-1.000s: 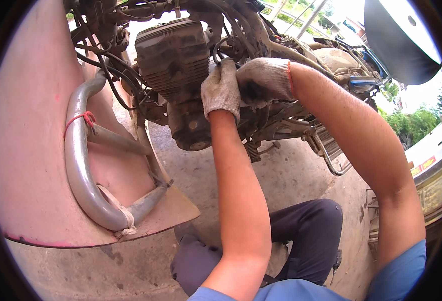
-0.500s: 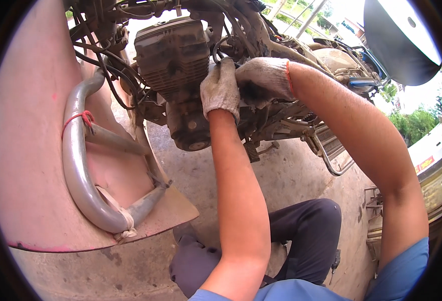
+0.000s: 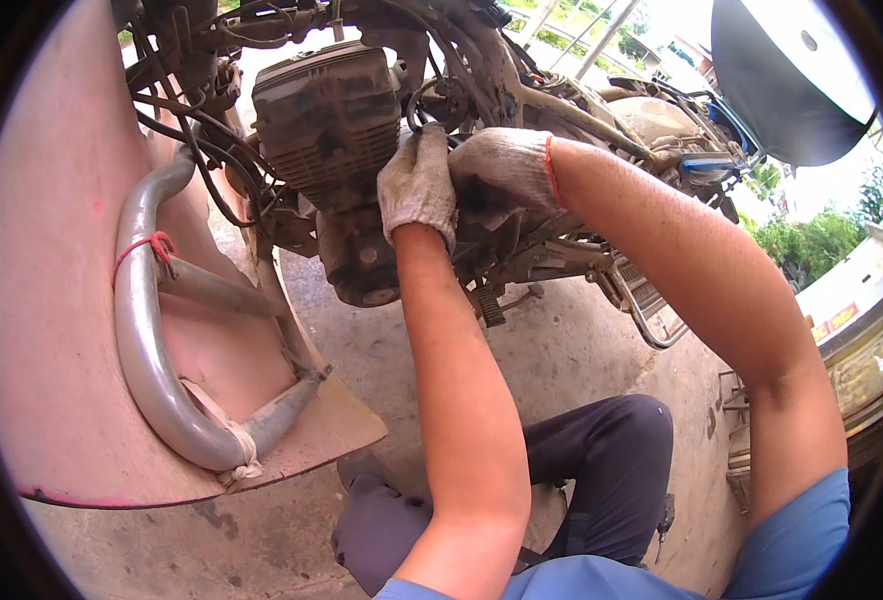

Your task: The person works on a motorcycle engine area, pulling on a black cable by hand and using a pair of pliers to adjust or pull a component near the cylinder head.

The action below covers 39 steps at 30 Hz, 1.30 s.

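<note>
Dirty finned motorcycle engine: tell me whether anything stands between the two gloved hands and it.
Nothing visible does. The left hand and right hand, both in grimy white work gloves, are already pressed against the side of the dirty finned motorcycle engine, among black cables. The fingertips are hidden.

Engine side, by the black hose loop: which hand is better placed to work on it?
Probably the left hand: its fingertips sit right at the black hose loop, while the right hand rests lower against the engine.
</note>
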### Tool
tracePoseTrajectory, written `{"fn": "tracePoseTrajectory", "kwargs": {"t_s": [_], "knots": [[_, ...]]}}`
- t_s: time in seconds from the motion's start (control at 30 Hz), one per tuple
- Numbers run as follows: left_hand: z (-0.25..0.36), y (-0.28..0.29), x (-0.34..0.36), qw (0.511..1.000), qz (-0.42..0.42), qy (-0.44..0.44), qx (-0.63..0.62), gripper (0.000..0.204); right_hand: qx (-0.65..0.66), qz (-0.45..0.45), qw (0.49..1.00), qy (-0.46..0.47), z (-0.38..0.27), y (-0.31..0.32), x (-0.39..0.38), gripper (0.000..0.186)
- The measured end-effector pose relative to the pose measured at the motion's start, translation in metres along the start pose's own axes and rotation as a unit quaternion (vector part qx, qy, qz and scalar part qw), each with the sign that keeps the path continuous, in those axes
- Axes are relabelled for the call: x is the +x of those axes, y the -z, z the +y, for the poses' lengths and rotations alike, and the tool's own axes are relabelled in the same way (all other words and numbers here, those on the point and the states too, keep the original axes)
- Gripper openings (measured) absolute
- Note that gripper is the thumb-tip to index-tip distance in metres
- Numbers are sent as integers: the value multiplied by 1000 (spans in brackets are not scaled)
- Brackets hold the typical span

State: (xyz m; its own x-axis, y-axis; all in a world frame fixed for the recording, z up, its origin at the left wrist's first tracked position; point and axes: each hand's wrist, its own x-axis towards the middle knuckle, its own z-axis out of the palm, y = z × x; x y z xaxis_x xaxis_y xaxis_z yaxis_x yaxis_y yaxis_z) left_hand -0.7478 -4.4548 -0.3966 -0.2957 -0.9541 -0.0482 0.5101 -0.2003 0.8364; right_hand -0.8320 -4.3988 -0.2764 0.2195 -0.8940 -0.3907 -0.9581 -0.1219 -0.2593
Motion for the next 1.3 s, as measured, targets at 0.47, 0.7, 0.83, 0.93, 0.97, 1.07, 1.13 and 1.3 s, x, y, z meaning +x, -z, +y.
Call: {"fn": "tracePoseTrajectory", "kwargs": {"t_s": [0.47, 0.7, 0.83, 0.93, 0.97, 1.07, 1.13, 1.3], "knots": [[6, 13, -2, 997, 16, -4, 73, 50, 358, 67, 898, -245, -15, -19, 13, 18], [10, 4, -4, 1000, -3, 12, -27, 52, 297, 97, 907, -281, -18, -6, 13, 25], [-7, -3, 1, 997, 2, -21, 77, 50, 210, 243, 922, -214, 30, -63, 39, 37], [-1, 2, -6, 1000, 1, 13, 17, 49, 405, 135, 867, -255, 20, -42, 25, 23], [5, 3, -5, 1000, -6, 22, -21, 47, 254, 70, 950, -169, 9, -21, 16, 20], [11, -2, -4, 996, -7, -17, -89, 46, 153, -6, 977, -149, -8, 22, 10, 21], [16, -3, -8, 996, -16, -9, -85, 46, 183, 7, 952, -245, -38, 35, 3, 27], [2, -1, 1, 996, 3, -25, 83, 52, 291, 188, 903, -256, 23, -44, 25, 25]]}}
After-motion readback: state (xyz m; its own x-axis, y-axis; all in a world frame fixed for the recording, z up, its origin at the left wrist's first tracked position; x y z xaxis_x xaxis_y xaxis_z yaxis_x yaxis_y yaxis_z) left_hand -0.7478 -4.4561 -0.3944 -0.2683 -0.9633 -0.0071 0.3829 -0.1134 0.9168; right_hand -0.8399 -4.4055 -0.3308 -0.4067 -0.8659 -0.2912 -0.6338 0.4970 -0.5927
